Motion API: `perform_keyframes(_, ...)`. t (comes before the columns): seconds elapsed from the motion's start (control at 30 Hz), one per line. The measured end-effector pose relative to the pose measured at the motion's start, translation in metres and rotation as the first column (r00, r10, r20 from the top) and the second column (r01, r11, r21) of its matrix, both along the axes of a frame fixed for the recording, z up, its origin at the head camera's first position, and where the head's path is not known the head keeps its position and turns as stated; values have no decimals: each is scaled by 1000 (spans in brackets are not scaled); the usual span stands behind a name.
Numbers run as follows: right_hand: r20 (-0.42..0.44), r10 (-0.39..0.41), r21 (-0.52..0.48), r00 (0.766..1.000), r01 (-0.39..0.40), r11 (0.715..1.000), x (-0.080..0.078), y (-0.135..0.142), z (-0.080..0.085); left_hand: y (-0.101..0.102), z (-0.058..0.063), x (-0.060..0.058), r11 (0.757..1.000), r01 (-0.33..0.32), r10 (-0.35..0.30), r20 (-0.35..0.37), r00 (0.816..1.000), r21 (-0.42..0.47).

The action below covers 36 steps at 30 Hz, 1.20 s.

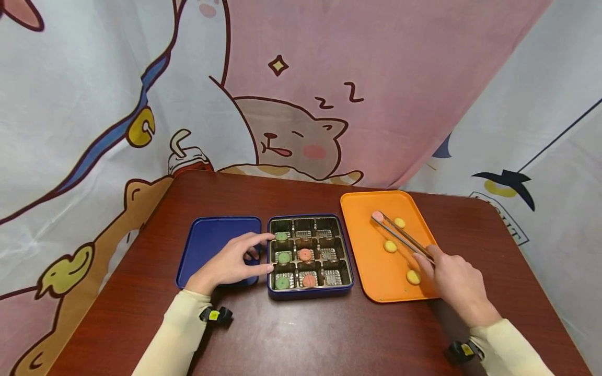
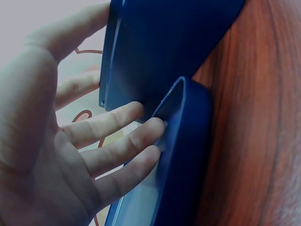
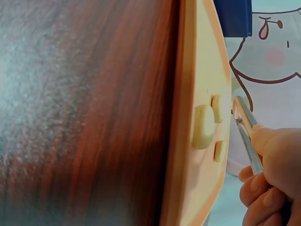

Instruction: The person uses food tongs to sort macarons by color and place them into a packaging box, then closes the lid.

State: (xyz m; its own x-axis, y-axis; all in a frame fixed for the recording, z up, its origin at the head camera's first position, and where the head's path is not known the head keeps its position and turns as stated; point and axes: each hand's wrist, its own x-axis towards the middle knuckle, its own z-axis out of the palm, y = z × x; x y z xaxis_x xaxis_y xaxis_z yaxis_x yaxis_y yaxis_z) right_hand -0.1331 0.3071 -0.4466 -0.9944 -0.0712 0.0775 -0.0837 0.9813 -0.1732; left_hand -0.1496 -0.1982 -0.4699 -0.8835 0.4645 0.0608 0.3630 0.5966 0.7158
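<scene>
My right hand holds metal tongs over the orange tray. Between the tong tips is a pink round cookie. Three yellow cookies, such as one near the middle, lie on the tray. My left hand has its thumb and index finger at the left edge of a blue box with a divided insert. Three green cookies sit in its left column and two orange-pink cookies in its middle column. The right column holds no cookies.
A blue lid lies left of the box, partly under my left hand; its raised rim shows in the left wrist view. The brown table meets a printed curtain at the back.
</scene>
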Motion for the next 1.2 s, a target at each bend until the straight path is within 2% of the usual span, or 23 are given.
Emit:
perform_keyframes(0.23, -55, 8, 11, 998, -7, 1000, 3, -3, 5, 0, 0, 0, 1000, -1, 1, -3, 1000, -7)
perform_keyframes(0.5, -68, 12, 14, 998, -11, 1000, 4, -9, 11, 0, 0, 0, 1000, 4, -4, -1, 1000, -5)
perform_keyframes(0.8, -113, 70, 10, 991, -70, 998, 8, -23, 20, 0, -1, 0, 1000, 3, -3, -8, 1000, -5)
perform_keyframes(1.0, -162, 119, -4, 980, -121, 993, 11, -36, 22, -1, -1, 0, 1000, 2, -2, -11, 1000, -9)
perform_keyframes(1.2, -240, 186, 7, 953, -190, 982, 15, -52, 23, 0, 0, 0, 1000, 6, -6, -7, 1000, -8)
